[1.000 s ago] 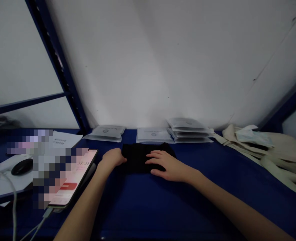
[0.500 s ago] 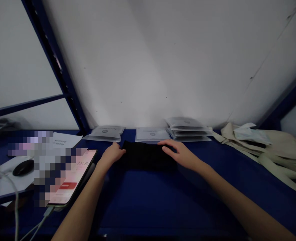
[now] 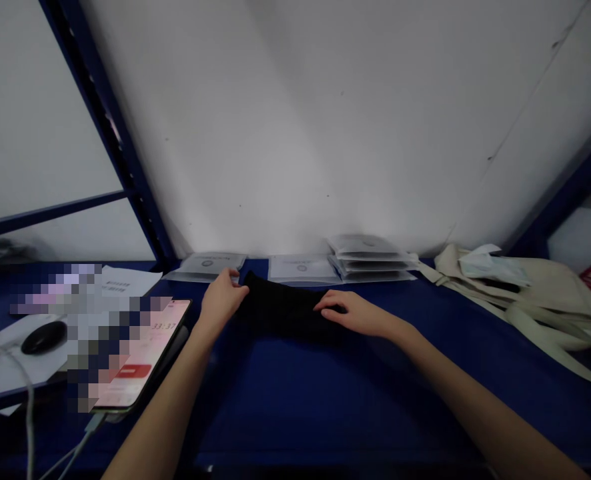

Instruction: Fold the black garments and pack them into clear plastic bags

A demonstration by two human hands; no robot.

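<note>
A folded black cloth (image 3: 285, 310), perhaps a garment, lies on the blue tabletop (image 3: 295, 407), its left end tilted slightly away from me. My left hand (image 3: 224, 298) grips that end, with the thumb on the near side and the fingertips partly hidden behind. Over the right part of the cloth, my right hand (image 3: 353, 312) has its thumb and bent fingers drawn close together on the fabric. The dark fabric hides its folds and its exact kind.
Flat translucent packets (image 3: 303, 269) line the wall, with a stack of packets (image 3: 370, 259) at right. Beige fabric (image 3: 550, 287) is heaped far right. To the left lie a plugged-in phone (image 3: 145, 353), papers (image 3: 130, 283), a black mouse (image 3: 44, 338) and a white cable (image 3: 30, 413).
The cloth has turned slightly, its left end farther back and its right end nearer me. My left hand rose a little; my right hand came nearer and closed on the fabric.
</note>
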